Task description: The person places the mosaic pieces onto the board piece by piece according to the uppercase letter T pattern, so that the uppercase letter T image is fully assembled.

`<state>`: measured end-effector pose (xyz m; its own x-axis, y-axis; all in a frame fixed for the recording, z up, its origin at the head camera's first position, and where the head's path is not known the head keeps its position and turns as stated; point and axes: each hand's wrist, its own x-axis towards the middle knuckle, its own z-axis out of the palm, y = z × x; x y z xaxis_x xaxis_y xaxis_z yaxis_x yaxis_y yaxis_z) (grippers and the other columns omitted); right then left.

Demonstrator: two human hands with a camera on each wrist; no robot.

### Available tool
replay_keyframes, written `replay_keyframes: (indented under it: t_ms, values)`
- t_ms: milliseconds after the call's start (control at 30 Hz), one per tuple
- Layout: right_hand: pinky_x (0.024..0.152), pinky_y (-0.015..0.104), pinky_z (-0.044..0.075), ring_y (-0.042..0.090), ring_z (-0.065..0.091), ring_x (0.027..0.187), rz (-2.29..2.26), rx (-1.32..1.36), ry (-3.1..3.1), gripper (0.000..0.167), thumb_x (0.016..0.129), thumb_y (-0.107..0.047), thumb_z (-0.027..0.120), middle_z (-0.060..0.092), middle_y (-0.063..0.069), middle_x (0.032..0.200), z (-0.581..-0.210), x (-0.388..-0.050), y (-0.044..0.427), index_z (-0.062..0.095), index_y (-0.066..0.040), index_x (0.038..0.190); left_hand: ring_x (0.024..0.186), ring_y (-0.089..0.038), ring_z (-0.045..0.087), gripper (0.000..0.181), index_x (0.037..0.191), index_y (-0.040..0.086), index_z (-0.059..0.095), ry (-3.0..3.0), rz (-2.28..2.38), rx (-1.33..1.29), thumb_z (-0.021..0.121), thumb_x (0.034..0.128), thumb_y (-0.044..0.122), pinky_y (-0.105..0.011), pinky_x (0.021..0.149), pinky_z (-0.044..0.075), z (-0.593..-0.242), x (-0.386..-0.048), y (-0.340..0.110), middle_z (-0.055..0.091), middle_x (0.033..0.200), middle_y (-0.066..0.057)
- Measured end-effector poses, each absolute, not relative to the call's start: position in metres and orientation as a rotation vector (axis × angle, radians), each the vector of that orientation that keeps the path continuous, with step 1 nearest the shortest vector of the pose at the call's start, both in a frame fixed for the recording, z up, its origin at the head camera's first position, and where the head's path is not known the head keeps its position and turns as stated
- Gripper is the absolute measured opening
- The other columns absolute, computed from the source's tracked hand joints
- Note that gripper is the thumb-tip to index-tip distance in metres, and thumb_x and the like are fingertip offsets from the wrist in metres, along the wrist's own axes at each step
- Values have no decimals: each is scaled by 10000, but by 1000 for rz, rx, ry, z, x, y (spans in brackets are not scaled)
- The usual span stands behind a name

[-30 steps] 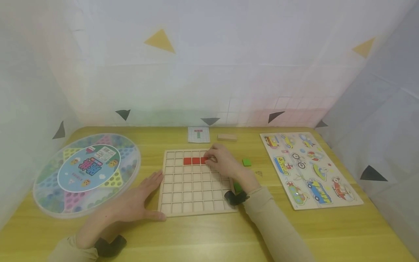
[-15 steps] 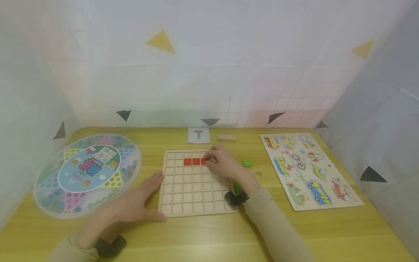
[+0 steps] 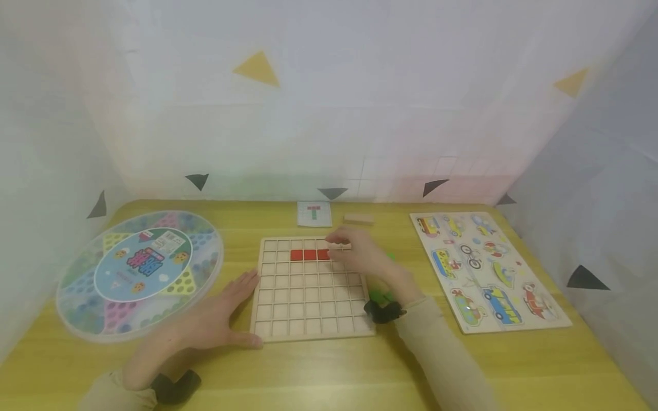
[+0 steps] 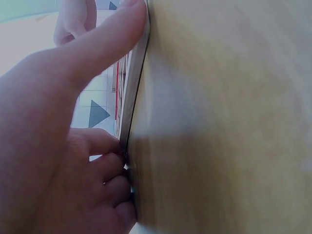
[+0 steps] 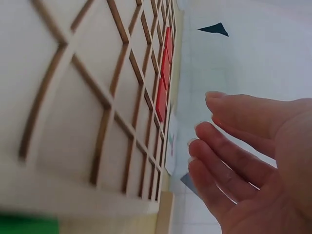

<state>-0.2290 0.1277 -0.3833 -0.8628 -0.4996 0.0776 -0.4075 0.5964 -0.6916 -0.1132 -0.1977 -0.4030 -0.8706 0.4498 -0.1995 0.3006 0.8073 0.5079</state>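
Note:
A wooden grid board lies on the table in the head view. Three red square tiles sit side by side in its second row from the back. My left hand touches the board's left edge with its fingers, and the thumb lies at the near left corner. Over the back right part of the board is my right hand, just right of the red tiles. In the right wrist view this hand is raised off the board, fingers loosely bent and nothing between them. Green tiles lie right of the board, partly hidden by the right arm.
Behind the board are a small card with a red and green T pattern and a wooden block. A round Chinese checkers box stands at left. At right lies a vehicle picture puzzle. Fabric walls surround the table.
My right hand has let go of the rightmost red tile and lifted slightly up and to the right. The left hand stays at the board's edge. The head view has shifted slightly.

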Motion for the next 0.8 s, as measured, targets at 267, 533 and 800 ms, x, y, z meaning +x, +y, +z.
replay_keyframes:
  t_ms: [267,533,800]
  values:
    - [1065,528,469,359,587,1217,-1136,-785,2758,364,944,-120,678,657,158,1288,-376,-226,154,630,21,1277,1522,-416,123,1258,1616,128,122,2679,686,574,722,700,748,-606,1211,177,-401,-113,-197,75,1684,-111]
    - [1069,537,462,367,533,1290,-1193,-652,2799,390,981,-203,645,603,133,1383,-372,-223,190,614,-43,1335,1514,-437,134,1255,1614,114,123,2679,696,589,710,707,752,-617,1203,185,-398,-113,-196,81,1681,-129]
    - [1046,538,478,333,583,1231,-1105,-610,2897,367,967,-255,674,647,95,1325,-369,-220,214,654,-80,1289,1518,-428,127,1256,1616,125,124,2683,691,578,721,702,748,-610,1207,178,-402,-114,-197,74,1682,-121]
